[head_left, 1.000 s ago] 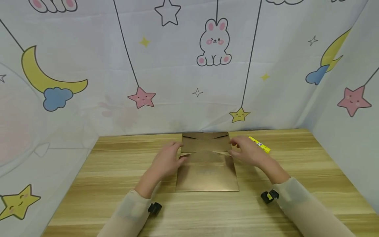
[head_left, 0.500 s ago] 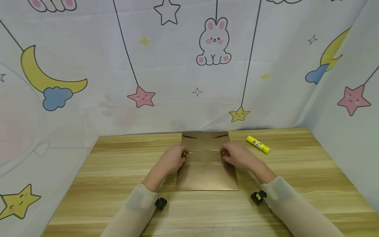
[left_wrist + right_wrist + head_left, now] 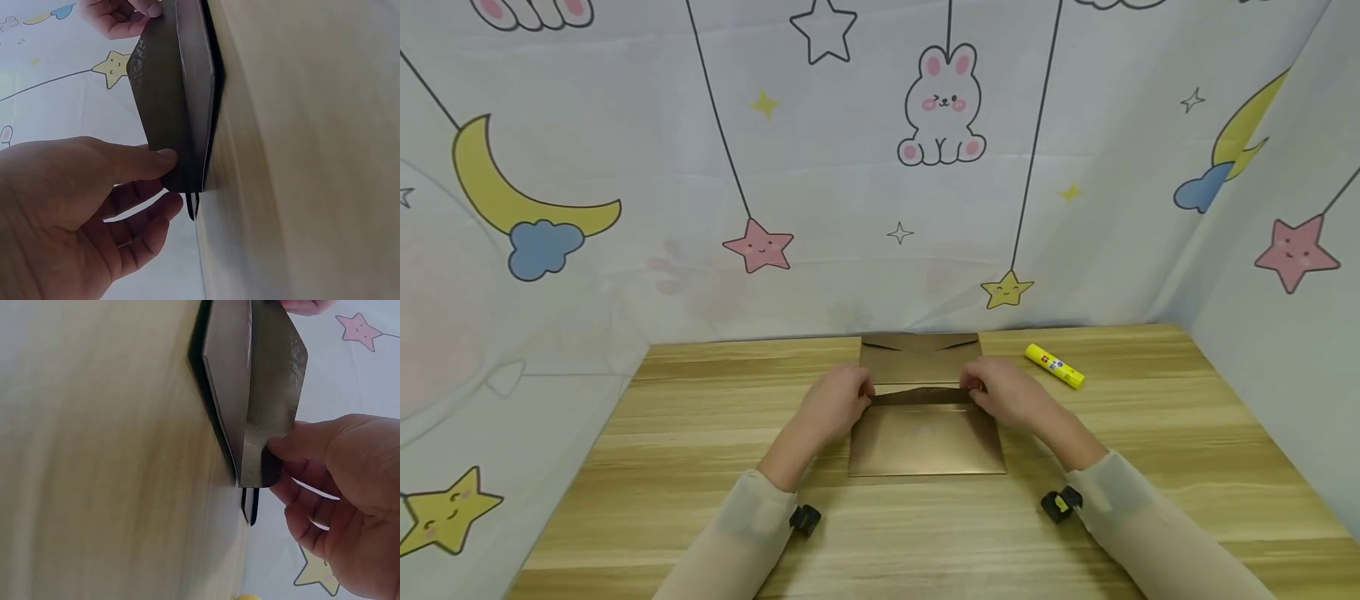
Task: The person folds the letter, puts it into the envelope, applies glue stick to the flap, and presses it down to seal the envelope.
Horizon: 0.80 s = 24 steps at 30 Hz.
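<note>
A bronze-brown envelope lies on the table, its flap lifted upright along the far side. My left hand pinches the flap's left end between thumb and fingers. At the opposite end, my right hand pinches it the same way. In the left wrist view the thumb of the left hand presses on the flap's inner face. The right wrist view shows the right hand at the other corner of the flap. Just behind lies a second bronze envelope, with dark slits near its top.
A yellow glue stick lies on the wood-grain table, right of the far envelope. A white cloth printed with stars, moons and rabbits hangs behind the table. Small black cameras are worn at the wrists.
Both hands have come inward from the envelope's sides onto the flap's ends. The flap has risen from lying flat to standing up, and the envelope's near edge has shifted slightly away.
</note>
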Available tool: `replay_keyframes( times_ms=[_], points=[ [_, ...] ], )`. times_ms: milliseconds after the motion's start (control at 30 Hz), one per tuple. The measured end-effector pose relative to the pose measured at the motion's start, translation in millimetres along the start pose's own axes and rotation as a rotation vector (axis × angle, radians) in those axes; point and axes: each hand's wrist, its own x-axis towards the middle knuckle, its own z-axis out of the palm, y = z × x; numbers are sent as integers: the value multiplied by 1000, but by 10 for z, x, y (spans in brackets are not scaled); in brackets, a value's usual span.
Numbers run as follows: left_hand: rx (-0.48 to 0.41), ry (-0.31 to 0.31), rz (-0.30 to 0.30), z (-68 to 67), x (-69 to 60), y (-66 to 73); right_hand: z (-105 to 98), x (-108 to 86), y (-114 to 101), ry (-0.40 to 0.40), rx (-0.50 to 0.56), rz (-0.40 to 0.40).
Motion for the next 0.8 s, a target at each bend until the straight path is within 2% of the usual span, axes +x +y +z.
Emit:
replay_keyframes(
  times_ms=[167, 300, 600, 800],
  points=[
    [-8, -33, 28, -16, -45, 12, -2, -55, -6, 40, -21, -83],
    [-4, -72, 70, -21, -81, 12, -13, -110, -26, 30, -38, -125],
    [0, -136, 112, -30, -154, 29, -5, -210, -89, -81, -47, -88],
    [14, -156, 144, -38, -166, 70, 21, -239, -98, -95, -50, -116]
  ],
)
